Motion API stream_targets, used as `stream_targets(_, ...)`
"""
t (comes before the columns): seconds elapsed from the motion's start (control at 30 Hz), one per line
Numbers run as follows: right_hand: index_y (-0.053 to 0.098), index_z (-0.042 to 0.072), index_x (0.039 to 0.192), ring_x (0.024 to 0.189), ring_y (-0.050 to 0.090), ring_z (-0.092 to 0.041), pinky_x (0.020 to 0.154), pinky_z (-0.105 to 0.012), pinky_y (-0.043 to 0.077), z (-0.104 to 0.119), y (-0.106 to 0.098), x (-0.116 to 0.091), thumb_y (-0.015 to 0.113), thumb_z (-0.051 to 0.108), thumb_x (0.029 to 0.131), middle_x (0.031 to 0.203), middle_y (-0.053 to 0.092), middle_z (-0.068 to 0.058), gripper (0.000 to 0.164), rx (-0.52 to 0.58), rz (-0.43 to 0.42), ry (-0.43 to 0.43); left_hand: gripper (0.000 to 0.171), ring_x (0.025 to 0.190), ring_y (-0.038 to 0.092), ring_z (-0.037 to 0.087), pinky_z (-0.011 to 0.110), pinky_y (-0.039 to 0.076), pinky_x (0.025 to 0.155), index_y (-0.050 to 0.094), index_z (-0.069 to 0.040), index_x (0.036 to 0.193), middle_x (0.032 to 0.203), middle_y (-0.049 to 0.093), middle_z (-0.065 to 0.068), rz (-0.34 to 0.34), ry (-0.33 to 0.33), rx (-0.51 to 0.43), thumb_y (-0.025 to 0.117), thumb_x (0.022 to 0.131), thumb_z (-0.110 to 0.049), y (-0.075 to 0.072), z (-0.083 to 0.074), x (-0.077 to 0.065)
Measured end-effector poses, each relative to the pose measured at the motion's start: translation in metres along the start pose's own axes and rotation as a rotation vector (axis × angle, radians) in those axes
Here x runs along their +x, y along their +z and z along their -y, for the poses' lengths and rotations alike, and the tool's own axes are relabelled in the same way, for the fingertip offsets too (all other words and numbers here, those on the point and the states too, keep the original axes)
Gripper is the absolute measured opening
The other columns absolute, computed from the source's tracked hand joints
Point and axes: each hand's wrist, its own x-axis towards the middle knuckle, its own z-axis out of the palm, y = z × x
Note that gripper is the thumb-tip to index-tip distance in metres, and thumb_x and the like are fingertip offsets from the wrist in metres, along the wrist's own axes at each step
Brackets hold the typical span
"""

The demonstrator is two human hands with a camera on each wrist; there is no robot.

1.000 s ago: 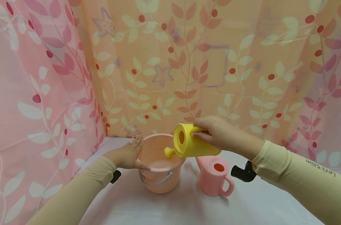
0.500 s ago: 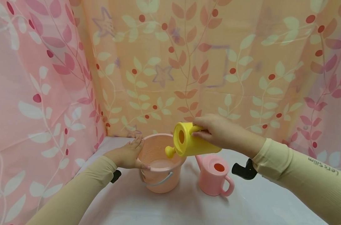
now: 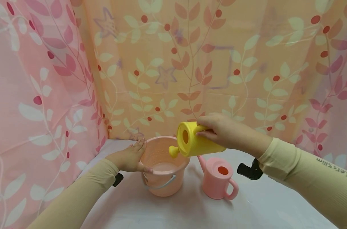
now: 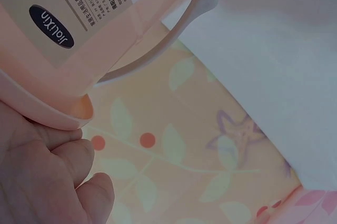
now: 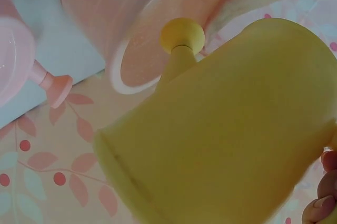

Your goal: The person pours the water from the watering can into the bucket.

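In the head view my right hand (image 3: 216,128) grips the handle of a yellow watering can (image 3: 203,143), which is tilted left. Its round sprinkler head is over the right part of a peach bucket's opening. My left hand (image 3: 130,156) rests on the left side of that bucket (image 3: 166,186), fingers extended and thumb along the front rim. In the left wrist view, my left fingers (image 4: 71,155) touch the bucket's rim from outside. The right wrist view shows the yellow can (image 5: 226,124) large, hiding part of the bucket's mouth (image 5: 158,50). I cannot make out any stream from the spout.
A pink watering can (image 3: 217,181) stands upright on the white table (image 3: 190,213), right of the bucket. The bucket's pale handle (image 3: 162,184) hangs down in front. A leaf-patterned curtain (image 3: 173,79) closes off the back and sides.
My right hand has lifted the yellow watering can slightly and shifted it a little right. The left hand, the bucket and the pink can look unmoved.
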Motion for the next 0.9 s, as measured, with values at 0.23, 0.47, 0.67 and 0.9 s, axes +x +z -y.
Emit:
stream_targets(0.23,0.054,0.014,0.077,0.069,0.047,-0.012,0.061,-0.025,0.045,0.0008,-0.0011,0.0002,0.069,0.018,0.081,0.070,0.049,0.005,0.016,0.003,0.005,-0.003,0.124,0.138,0.006,0.036,0.052,0.014,0.108,0.014,0.011,0.141,0.149,0.006,0.027,-0.002,-0.001,-0.012,0.047,0.066,-0.081,-0.0012,-0.0015,-0.0013)
stream_targets(0.47,0.055,0.014,0.078,0.070,0.048,-0.012,0.061,-0.025,0.045,0.0007,-0.0017,0.0004,0.070,0.017,0.081,0.071,0.050,0.005,0.015,-0.001,0.007,-0.027,0.120,0.137,0.006,0.038,0.054,0.013,0.108,0.014,0.013,0.140,0.148,0.005,0.029,0.001,0.006,-0.024,0.050,0.069,-0.077,-0.0055,-0.0056,-0.0049)
stream_targets(0.67,0.055,0.014,0.078,0.070,0.048,-0.011,0.062,-0.025,0.045,0.0010,-0.0029,0.0004,0.071,0.016,0.080,0.072,0.051,0.005,0.015,-0.009,-0.002,-0.059,0.120,0.138,0.006,0.037,0.053,0.014,0.108,0.014,0.012,0.141,0.148,0.005,0.028,-0.003,-0.001,-0.005,0.050,0.068,-0.077,-0.0028,-0.0034,-0.0031)
stream_targets(0.9,0.055,0.015,0.078,0.071,0.048,-0.011,0.061,-0.025,0.044,0.0001,-0.0042,-0.0004,0.070,0.019,0.080,0.074,0.051,0.005,0.016,-0.015,-0.005,-0.081,0.120,0.138,0.005,0.034,0.051,0.013,0.109,0.014,0.009,0.142,0.149,0.005,0.025,-0.002,-0.014,0.003,0.049,0.069,-0.078,0.0005,-0.0009,-0.0015)
